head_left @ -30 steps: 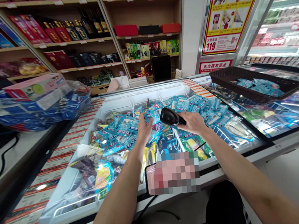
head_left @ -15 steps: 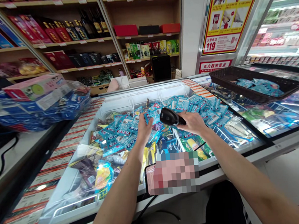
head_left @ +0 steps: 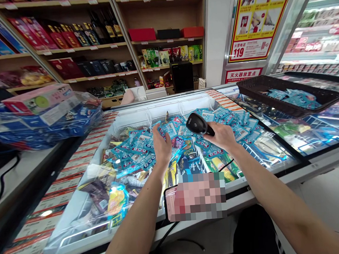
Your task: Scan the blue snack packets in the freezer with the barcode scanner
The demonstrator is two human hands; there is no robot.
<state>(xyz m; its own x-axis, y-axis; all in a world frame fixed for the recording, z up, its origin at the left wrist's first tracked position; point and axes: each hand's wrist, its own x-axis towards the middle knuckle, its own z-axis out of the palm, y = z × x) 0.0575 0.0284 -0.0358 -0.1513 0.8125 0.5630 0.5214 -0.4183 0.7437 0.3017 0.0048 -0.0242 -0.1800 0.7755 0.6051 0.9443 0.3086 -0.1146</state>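
Note:
My left hand (head_left: 161, 148) hangs open over the freezer, fingers spread, just above a heap of blue-and-white sachets (head_left: 169, 129). It holds nothing that I can see. My right hand (head_left: 222, 135) is shut on a black handheld barcode scanner (head_left: 200, 124), whose head points up and left over the same sachets. The sachets fill the back of a chest freezer (head_left: 162, 111). Mixed snack packets lie nearer me.
A black mesh basket (head_left: 271, 81) with blue sachets sits on the neighbouring freezer's glass at the right. A plastic-wrapped stack of boxes (head_left: 42, 113) lies at the left. A pixelated phone (head_left: 196, 197) rests on the freezer's front edge. Shelves of boxed goods stand behind.
My left hand has dropped back and opened, leaving the blue sachet it was pinching among the others. The scanner has moved up and to the right in my right hand.

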